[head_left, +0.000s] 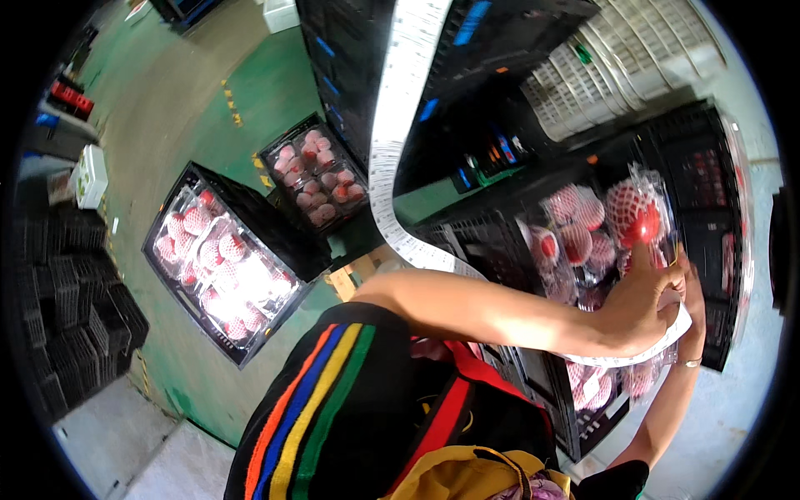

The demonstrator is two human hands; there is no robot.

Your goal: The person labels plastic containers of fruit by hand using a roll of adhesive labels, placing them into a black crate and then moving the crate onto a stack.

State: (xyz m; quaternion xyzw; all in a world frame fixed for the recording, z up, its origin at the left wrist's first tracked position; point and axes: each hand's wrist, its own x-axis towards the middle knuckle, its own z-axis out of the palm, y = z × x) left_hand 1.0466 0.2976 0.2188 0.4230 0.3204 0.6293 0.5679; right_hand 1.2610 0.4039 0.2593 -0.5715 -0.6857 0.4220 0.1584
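Note:
A long white strip of labels (398,150) hangs down from the top, passes behind my left forearm and loops up to my hands. My left hand (640,310) is closed around the strip near its end, with a finger toward a red fruit in a netted foam sleeve (633,215). Close against it is my right hand (693,292), a band at its wrist. Its fingers are bent together, and what they pinch is hidden. Both hands are over a black crate (575,429) holding clear plastic packs of net-sleeved fruit (575,242).
To the left stands a black crate of wrapped fruit (221,258), with a smaller crate of fruit (317,175) beyond it. Black crates (346,50) are stacked ahead, and white slatted baskets (621,62) lie at the upper right. Folded black crates (75,325) are piled far left.

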